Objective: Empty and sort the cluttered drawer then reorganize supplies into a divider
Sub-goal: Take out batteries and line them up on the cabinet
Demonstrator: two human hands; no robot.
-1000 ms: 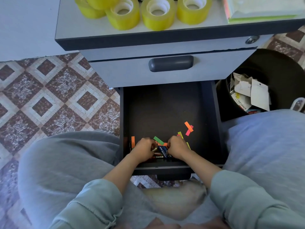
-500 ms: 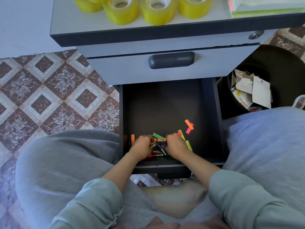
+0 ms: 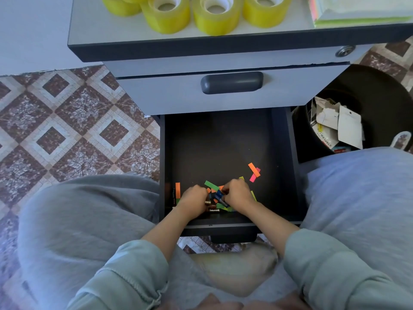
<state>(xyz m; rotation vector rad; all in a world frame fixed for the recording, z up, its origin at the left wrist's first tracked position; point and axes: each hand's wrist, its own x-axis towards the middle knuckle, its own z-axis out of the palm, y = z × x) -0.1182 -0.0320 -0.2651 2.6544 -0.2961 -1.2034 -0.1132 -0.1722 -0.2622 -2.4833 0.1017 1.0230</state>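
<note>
Open drawer (image 3: 223,142): dark inside, pulled out toward us, its bottom mostly bare. We place every entry against it.

- Left of the drawer: patterned tiled floor (image 3: 67,119); our grey-trousered left knee (image 3: 78,220) lies against the drawer's left wall.
- In the drawer's near left corner: one orange paper strip (image 3: 177,190), lying lengthwise just beside the wall.
- At the drawer's near edge, left of centre: our left hand (image 3: 194,201), back up, fingers curled round the batteries (image 3: 211,206), whose metal ends show at the fingertips.
- At the drawer's near edge, centre: a small heap of batteries and coloured strips between the hands, with a green strip (image 3: 211,185) on top and a small blue piece (image 3: 220,195) that we cannot identify.
- At the drawer's near edge, right of centre: our right hand (image 3: 237,194), back up, fingers curled in at the heap. We cannot tell what it grasps, if anything.
- In the drawer, beyond the right hand: an orange strip (image 3: 254,170) crossing a pink strip (image 3: 253,177), apart from the heap.
- Above the drawer: a shut grey drawer with a dark handle (image 3: 231,82). Over that is the counter (image 3: 111,34), carrying yellow tape rolls (image 3: 215,17) and, at its right end, a stack of coloured paper (image 3: 357,12).
- Right of the drawer: a black bin (image 3: 380,97) holding torn packaging (image 3: 335,126), with our right knee (image 3: 357,186) just nearer.
</note>
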